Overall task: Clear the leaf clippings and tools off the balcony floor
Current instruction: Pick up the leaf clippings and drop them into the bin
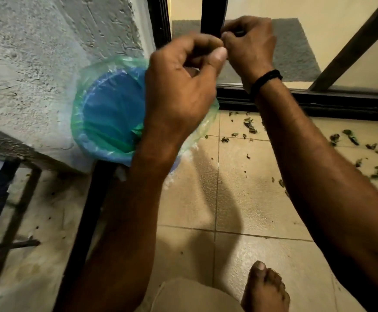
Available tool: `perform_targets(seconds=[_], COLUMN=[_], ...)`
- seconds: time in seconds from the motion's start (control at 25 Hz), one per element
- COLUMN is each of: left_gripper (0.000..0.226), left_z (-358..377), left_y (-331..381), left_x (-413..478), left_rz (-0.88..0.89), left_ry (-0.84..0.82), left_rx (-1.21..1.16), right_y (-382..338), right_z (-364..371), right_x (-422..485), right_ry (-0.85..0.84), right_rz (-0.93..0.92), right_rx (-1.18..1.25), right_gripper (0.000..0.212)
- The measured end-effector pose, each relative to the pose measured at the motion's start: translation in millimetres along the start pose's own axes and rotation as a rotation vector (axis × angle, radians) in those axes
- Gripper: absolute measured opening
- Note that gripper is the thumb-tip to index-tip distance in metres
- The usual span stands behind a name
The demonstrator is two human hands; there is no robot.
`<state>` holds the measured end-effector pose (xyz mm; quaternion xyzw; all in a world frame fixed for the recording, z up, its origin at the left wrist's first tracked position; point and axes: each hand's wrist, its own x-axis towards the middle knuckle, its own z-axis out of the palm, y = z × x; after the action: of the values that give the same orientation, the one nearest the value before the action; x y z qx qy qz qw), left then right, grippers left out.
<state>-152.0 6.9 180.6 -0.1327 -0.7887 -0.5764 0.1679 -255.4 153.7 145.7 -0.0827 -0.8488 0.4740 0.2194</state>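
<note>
Leaf clippings, small dark green scraps (pixel 251 127), lie scattered over the beige tiled balcony floor (pixel 239 221). They are thickest along the black sliding-door track (pixel 307 100) and out toward the right edge of my view. So the sweep-up looks barely begun, or at best partway, with most of the litter left to gather.

The round blue plastic bin lined with a translucent green bag (pixel 106 113) stands against the rough grey plastered wall (pixel 37 64), directly below my left grip (pixel 179 86). I can see no leaves inside it from this angle, though my arm hides part of the opening.

Both grips are raised over the bin and meet at the fingertips. The left has its fingers curled with the thumb pressed forward. The right grip (pixel 248 46), with a black band (pixel 265 81) on its wrist, is bunched tight just beside it. Whether either one pinches a scrap I cannot tell, as the fingers hide whatever is between them.

No tool shows that I can name with confidence. My bare foot (pixel 265 287) rests on the tiles near the bottom edge.
</note>
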Motion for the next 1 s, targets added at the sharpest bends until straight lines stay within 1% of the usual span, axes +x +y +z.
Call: perform_targets(seconds=[0.08,0.2,0.28,0.36,0.48,0.56,0.64,0.72,0.8,0.84,0.92,1.0], left_gripper=[0.013,0.013,0.018,0.026,0.046,0.062,0.075,0.081,0.081,0.078,0.068,0.058], left_z=[28.7,74.0,98.1,116.2,131.7,140.5,145.0,152.6,155.4,155.1,156.9,159.7], left_y=[3.0,-21.6,-58.5,-103.1,-163.0,-189.3,-206.1,-224.5,-244.6,-252.5,-259.3,-254.7], left_x=[-13.1,-35.7,-47.8,-54.0,-54.1,-47.8,-36.2,-24.0,-16.6,-15.8,-23.3,-41.2], left_rz=[-0.084,-0.234,-0.352,-0.468,-0.587,-0.614,-0.608,-0.593,-0.557,-0.531,-0.468,-0.402], left_ry=[-0.204,-0.497,-0.599,-0.583,-0.441,-0.380,-0.353,-0.373,-0.421,-0.438,-0.431,-0.401], left_rx=[-0.016,0.106,0.217,0.334,0.521,0.623,0.670,0.720,0.793,0.824,0.845,0.805], right_y=[40.1,114.1,156.4,189.1,219.7,233.1,240.5,245.5,248.3,248.2,249.5,250.6], right_z=[-19.2,-30.5,-28.4,-21.9,-12.0,-5.1,2.4,6.3,9.8,11.4,15.7,21.4], right_x=[8.2,1.2,-18.8,-38.3,-50.6,-47.6,-44.3,-39.3,-37.1,-36.5,-34.4,-29.8], right_ry=[-0.025,-0.088,-0.135,-0.192,-0.224,-0.239,-0.282,-0.326,-0.376,-0.401,-0.460,-0.523], right_rz=[0.143,0.370,0.490,0.535,0.526,0.495,0.458,0.406,0.355,0.335,0.302,0.254], right_rx=[-0.134,-0.340,-0.392,-0.443,-0.505,-0.522,-0.542,-0.556,-0.554,-0.554,-0.583,-0.624], right_gripper=[0.019,0.022,0.020,0.022,0.031,0.044,0.058,0.060,0.059,0.063,0.073,0.076])
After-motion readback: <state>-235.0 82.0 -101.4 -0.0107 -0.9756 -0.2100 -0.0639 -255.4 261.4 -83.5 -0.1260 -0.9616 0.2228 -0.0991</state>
